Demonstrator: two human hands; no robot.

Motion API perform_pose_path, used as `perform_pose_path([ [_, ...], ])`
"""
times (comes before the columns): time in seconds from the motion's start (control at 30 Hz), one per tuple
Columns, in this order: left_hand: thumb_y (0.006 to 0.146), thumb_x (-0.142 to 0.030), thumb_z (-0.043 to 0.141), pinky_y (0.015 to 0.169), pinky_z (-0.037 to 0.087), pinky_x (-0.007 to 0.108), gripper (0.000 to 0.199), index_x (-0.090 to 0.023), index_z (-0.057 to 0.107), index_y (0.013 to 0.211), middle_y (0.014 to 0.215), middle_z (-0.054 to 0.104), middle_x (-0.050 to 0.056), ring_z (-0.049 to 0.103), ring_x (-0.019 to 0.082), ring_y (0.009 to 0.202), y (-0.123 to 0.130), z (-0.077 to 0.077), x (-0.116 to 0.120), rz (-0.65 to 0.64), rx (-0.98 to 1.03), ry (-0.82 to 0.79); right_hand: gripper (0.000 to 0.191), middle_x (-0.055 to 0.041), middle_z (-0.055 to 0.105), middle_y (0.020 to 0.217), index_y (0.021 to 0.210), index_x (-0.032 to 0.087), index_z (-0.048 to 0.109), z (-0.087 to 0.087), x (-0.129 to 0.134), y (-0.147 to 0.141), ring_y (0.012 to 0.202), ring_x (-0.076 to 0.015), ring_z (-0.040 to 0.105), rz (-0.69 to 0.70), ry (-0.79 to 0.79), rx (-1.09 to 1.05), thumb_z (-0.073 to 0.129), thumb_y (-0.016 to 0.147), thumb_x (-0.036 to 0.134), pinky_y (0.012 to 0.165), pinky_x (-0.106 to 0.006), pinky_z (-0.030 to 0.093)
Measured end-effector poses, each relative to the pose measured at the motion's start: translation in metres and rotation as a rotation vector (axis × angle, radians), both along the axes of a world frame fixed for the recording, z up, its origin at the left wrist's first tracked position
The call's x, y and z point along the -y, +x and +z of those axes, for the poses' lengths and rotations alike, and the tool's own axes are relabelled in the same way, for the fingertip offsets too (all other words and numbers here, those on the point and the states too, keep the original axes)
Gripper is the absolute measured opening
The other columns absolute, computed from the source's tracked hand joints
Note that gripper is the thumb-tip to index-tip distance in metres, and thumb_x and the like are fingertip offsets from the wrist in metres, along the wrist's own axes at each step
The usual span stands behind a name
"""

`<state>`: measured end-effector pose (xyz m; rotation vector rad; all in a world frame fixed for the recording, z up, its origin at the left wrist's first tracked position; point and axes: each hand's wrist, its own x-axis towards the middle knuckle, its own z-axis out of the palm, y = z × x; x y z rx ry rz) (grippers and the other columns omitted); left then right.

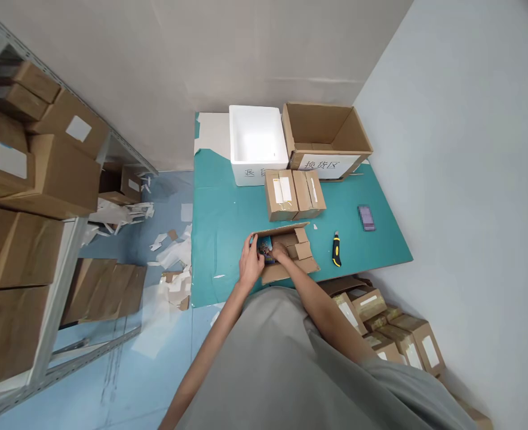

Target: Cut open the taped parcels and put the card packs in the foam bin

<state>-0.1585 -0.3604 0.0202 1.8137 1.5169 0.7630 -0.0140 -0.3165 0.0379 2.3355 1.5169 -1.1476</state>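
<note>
An open cardboard box (309, 263) with its flaps spread lies at the front edge of the green table. My left hand (249, 264) is closed on its left end, the thumb on the inner side. Inside, at that left end, sits a small blue item with a printed picture (264, 243); its exact kind cannot be made out. My right hand (279, 252) reaches into the box, fingers curled at the right edge of the blue item. Its fingertips are partly hidden. A black and yellow utility knife (336, 249) lies to the right of the box.
Two taped cartons (282, 206) stand behind the open box. Beyond them are a white foam bin (257, 164) and a large open carton (300, 156). A purple pack (367, 218) lies at right. Shelves of boxes (67, 179) line the left; more cartons (407, 340) sit below right.
</note>
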Motion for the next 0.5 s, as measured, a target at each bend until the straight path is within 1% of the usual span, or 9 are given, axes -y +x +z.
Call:
perform_pose_path([
  [0.07, 0.087, -0.007, 0.052, 0.13, 0.043, 0.053, 0.08, -0.021, 0.044, 0.165, 0.171, 0.04, 0.016, 0.044, 0.034, 0.158, -0.001, -0.002, -0.002, -0.029, 0.007, -0.005, 0.027, -0.0231, 0.078, 0.124, 0.118, 0.012, 0.075, -0.002, 0.008, 0.002, 0.113, -0.0307, 0.074, 0.022, -0.012, 0.014, 0.077, 0.096, 0.027, 0.087, -0.032, 0.053],
  [0.13, 0.088, -0.007, 0.05, 0.129, 0.044, 0.053, 0.078, -0.019, 0.044, 0.165, 0.172, 0.039, 0.017, 0.044, 0.034, 0.159, -0.003, -0.006, -0.003, -0.072, 0.019, -0.016, 0.03, -0.0248, 0.075, 0.132, 0.126, 0.011, 0.071, 0.0, 0.021, 0.004, 0.12, -0.0326, 0.073, 0.039, -0.005, 0.028, 0.071, 0.098, 0.024, 0.091, -0.033, 0.052],
  [0.17, 0.088, -0.008, 0.05, 0.129, 0.045, 0.053, 0.078, -0.019, 0.042, 0.165, 0.173, 0.038, 0.017, 0.043, 0.034, 0.159, -0.003, -0.008, -0.003, -0.089, 0.027, -0.021, 0.032, -0.0247, 0.074, 0.133, 0.13, 0.012, 0.069, 0.002, 0.028, 0.005, 0.121, -0.0331, 0.072, 0.042, 0.01, 0.035, 0.068, 0.1, 0.024, 0.093, -0.034, 0.051],
  [0.23, 0.089, -0.008, 0.05, 0.129, 0.045, 0.053, 0.081, -0.021, 0.039, 0.168, 0.174, 0.036, 0.016, 0.042, 0.033, 0.16, -0.005, -0.012, -0.004, -0.102, 0.048, -0.029, 0.033, -0.0222, 0.077, 0.128, 0.134, 0.014, 0.065, 0.011, 0.044, 0.009, 0.119, -0.033, 0.073, 0.045, 0.082, 0.049, 0.062, 0.104, 0.027, 0.092, -0.035, 0.051],
  [0.3, 0.089, -0.01, 0.053, 0.13, 0.042, 0.053, 0.082, -0.022, 0.037, 0.168, 0.175, 0.035, 0.016, 0.04, 0.033, 0.161, -0.007, -0.012, -0.004, -0.096, 0.065, -0.023, 0.031, -0.0175, 0.079, 0.121, 0.134, 0.017, 0.064, 0.023, 0.059, 0.016, 0.113, -0.0315, 0.074, 0.037, 0.221, 0.046, 0.056, 0.106, 0.029, 0.091, -0.035, 0.052],
  [0.37, 0.09, -0.013, 0.056, 0.133, 0.038, 0.055, 0.08, -0.021, 0.038, 0.167, 0.175, 0.034, 0.018, 0.036, 0.034, 0.163, -0.008, -0.003, -0.004, -0.067, 0.068, 0.018, 0.032, -0.0135, 0.078, 0.122, 0.134, 0.02, 0.064, 0.037, 0.072, 0.027, 0.111, -0.0291, 0.074, 0.02, 0.397, 0.007, 0.05, 0.107, 0.028, 0.092, -0.034, 0.053],
  [0.4, 0.091, -0.015, 0.058, 0.133, 0.035, 0.056, 0.078, -0.02, 0.038, 0.167, 0.175, 0.033, 0.019, 0.033, 0.036, 0.164, -0.008, 0.006, -0.004, -0.048, 0.07, 0.055, 0.033, -0.0123, 0.077, 0.125, 0.136, 0.021, 0.065, 0.044, 0.078, 0.034, 0.113, -0.0281, 0.072, 0.013, 0.478, -0.028, 0.048, 0.108, 0.028, 0.094, -0.033, 0.053],
  [0.47, 0.093, -0.02, 0.062, 0.133, 0.032, 0.058, 0.075, -0.019, 0.04, 0.165, 0.174, 0.034, 0.019, 0.033, 0.037, 0.163, -0.005, 0.029, -0.005, -0.037, 0.086, 0.145, 0.036, -0.0111, 0.075, 0.13, 0.137, 0.022, 0.067, 0.06, 0.086, 0.049, 0.118, -0.0266, 0.07, 0.021, 0.617, -0.119, 0.044, 0.11, 0.029, 0.099, -0.034, 0.053],
  [0.5, 0.095, -0.022, 0.063, 0.132, 0.034, 0.056, 0.072, -0.02, 0.043, 0.164, 0.172, 0.039, 0.019, 0.037, 0.036, 0.161, -0.002, 0.043, -0.005, -0.067, 0.105, 0.177, 0.037, -0.0105, 0.075, 0.13, 0.136, 0.023, 0.068, 0.067, 0.088, 0.057, 0.119, -0.026, 0.07, 0.038, 0.667, -0.174, 0.043, 0.111, 0.031, 0.1, -0.034, 0.053],
])
